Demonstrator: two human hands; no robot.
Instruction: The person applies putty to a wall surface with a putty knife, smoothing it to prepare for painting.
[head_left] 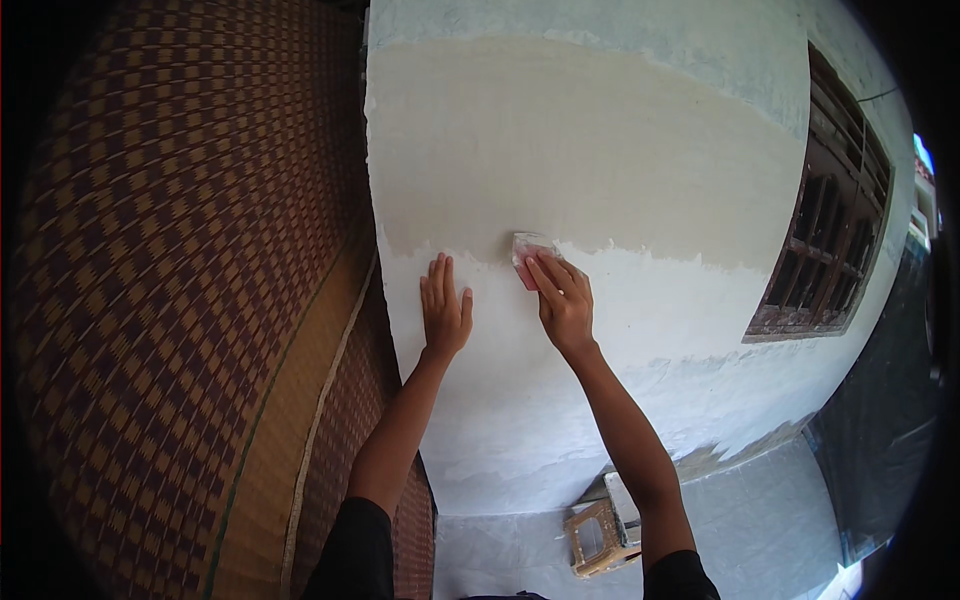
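My right hand grips a small pink scraper smeared with white paste, its edge against the wall at the ragged border between the beige band above and the whiter coat below. My left hand lies open with fingers stretched on the white part of the wall, a little left of the scraper, near the wall's left edge.
A woven checked mat hangs along the left side. A barred wooden window is at the right. Below are a pale grey sheet, a small cut-out stool or box against the wall, and dark plastic sheeting at far right.
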